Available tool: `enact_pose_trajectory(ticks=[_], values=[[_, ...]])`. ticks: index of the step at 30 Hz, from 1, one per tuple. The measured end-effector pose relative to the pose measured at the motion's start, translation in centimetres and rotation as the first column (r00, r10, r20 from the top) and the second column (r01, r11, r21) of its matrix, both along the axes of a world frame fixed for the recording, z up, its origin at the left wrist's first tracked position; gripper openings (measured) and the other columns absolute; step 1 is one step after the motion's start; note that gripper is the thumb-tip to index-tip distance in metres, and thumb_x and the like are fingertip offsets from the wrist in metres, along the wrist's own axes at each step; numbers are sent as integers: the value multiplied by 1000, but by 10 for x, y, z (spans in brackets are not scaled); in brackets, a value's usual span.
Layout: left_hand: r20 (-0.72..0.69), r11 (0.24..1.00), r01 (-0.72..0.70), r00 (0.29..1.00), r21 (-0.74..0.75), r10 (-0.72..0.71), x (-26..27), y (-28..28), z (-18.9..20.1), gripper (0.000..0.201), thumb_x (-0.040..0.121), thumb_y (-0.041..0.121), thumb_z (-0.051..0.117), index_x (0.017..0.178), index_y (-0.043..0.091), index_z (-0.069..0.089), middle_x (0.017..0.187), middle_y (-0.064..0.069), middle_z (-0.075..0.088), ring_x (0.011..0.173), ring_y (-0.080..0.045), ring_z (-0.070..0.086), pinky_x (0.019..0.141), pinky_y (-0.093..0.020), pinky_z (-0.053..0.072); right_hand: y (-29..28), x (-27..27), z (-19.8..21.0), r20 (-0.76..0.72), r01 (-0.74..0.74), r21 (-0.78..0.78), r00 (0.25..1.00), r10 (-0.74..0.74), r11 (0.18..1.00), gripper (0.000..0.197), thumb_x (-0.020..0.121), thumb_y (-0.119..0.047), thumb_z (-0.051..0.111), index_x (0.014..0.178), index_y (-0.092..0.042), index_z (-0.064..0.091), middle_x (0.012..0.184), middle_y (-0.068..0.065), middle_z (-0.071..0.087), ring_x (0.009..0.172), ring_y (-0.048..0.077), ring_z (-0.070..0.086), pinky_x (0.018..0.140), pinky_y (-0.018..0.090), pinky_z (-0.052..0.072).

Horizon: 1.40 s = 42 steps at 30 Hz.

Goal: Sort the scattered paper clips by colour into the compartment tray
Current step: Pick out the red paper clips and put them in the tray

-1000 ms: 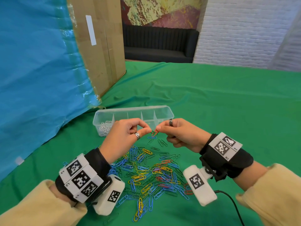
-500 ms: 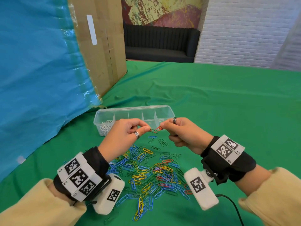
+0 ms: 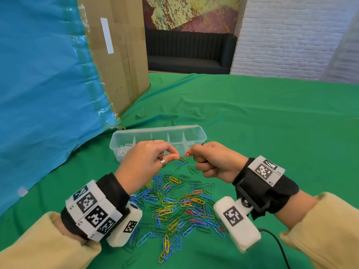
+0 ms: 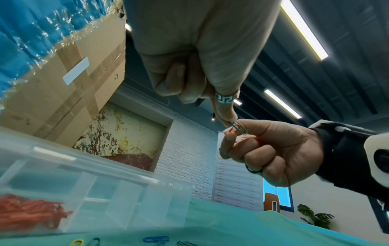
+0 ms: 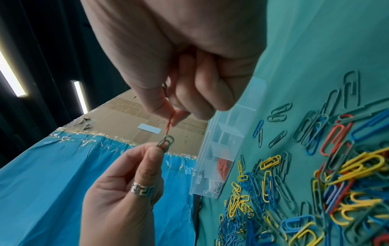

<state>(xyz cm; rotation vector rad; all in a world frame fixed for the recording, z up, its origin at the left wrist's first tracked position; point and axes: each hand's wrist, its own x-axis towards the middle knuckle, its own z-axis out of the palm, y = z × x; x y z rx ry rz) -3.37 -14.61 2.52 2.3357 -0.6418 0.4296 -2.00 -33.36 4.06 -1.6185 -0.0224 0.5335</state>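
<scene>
Pinching a green clip (image 5: 166, 142) in our left hand (image 3: 143, 162) and a linked red clip (image 5: 169, 124) in our right hand (image 3: 215, 162), we find white and red clips in the compartment tray (image 3: 196, 131), most of the pile (image 3: 174, 206) unsorted.

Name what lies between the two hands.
A red clip pinched by the right hand, hooked to a green clip pinched by the left hand; clearest in the right wrist view.

A green cloth (image 3: 252, 117) covers the table in front of me, wrinkled toward the far side. On my left a big cardboard box (image 3: 116, 55) stands on it, partly wrapped in blue plastic sheet (image 3: 42, 84). Beyond, a dark sofa (image 3: 190, 51) sits against a white brick wall (image 3: 281, 35), under what looks like a mottled painting (image 3: 190, 14).
</scene>
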Motion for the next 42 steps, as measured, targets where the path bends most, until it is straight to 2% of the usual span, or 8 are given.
enact_pose_trajectory(ticks=[6, 14, 21, 29, 33, 36, 39, 42], values=[[-202, 946, -34, 979, -322, -34, 0, -4, -2, 8, 73, 27, 74, 75, 27, 66, 42, 8, 20, 45, -6, 20, 47, -17, 17, 6, 1, 2, -56, 43, 68, 998, -39, 997, 24, 93, -13, 45, 69, -17, 46, 40, -11, 18, 32, 2, 13, 37, 8, 8], [-400, 855, -124, 911, -503, -103, 2, -16, -16, 3, 82, 15, 67, 82, 16, 64, 46, 13, 23, 42, -2, 21, 43, -12, 19, 11, 3, -2, -129, 59, 141, 991, -41, 988, 24, 93, -16, 45, 70, -19, 43, 41, -11, 18, 32, 2, 13, 33, 9, 8], [-471, 817, -173, 872, -550, -133, 1, -17, -17, 16, 84, 14, 64, 70, 17, 57, 47, 13, 26, 41, -2, 20, 40, -13, 18, 10, 3, -5, -106, 85, 134, 992, -71, 987, 20, 94, -17, 45, 74, -18, 44, 42, -10, 17, 32, 2, 12, 33, 9, 8], [-556, 524, -313, 724, -792, -408, 2, -12, -7, 18, 81, 19, 56, 72, 20, 41, 49, 10, 28, 34, -2, 17, 36, -14, 11, 8, -4, -18, 20, 33, 123, 999, -35, 992, 27, 97, -17, 46, 70, -18, 42, 45, -10, 18, 34, 2, 14, 35, 10, 8], [-586, 503, -355, 682, -788, -437, 3, -10, -5, 17, 79, 23, 57, 72, 21, 41, 50, 9, 22, 35, -2, 15, 41, -18, 8, 8, -7, -20, 85, 6, 117, 996, -16, 993, 32, 97, -18, 46, 66, -20, 39, 49, -9, 17, 35, 3, 14, 35, 11, 10], [-614, 491, -378, 583, -785, -533, 6, -5, -6, 22, 82, 22, 50, 66, 18, 36, 54, 7, 23, 36, -4, 17, 41, -20, 12, 4, -6, -20, 115, 41, 82, 992, -51, 996, 34, 96, -13, 42, 65, -21, 32, 47, -10, 18, 36, 4, 13, 38, 10, 9], [-552, 360, -438, 472, -823, -688, 10, 2, -7, 16, 72, 18, 51, 61, 15, 39, 56, 5, 25, 36, -6, 22, 38, -19, 17, -7, 0, -22, -20, 53, 192, 999, -50, 980, 32, 93, -14, 36, 63, -22, 26, 49, -9, 17, 39, 5, 11, 39, 13, 8], [-476, 278, -455, 407, -846, -780, 12, 8, -9, 16, 62, 14, 64, 62, 14, 48, 55, 4, 28, 37, -7, 26, 35, -18, 22, -20, 4, -25, -244, 61, 404, 969, 44, 913, 22, 88, -16, 37, 66, -18, 36, 52, -7, 21, 38, 6, 17, 34, 15, 13]])
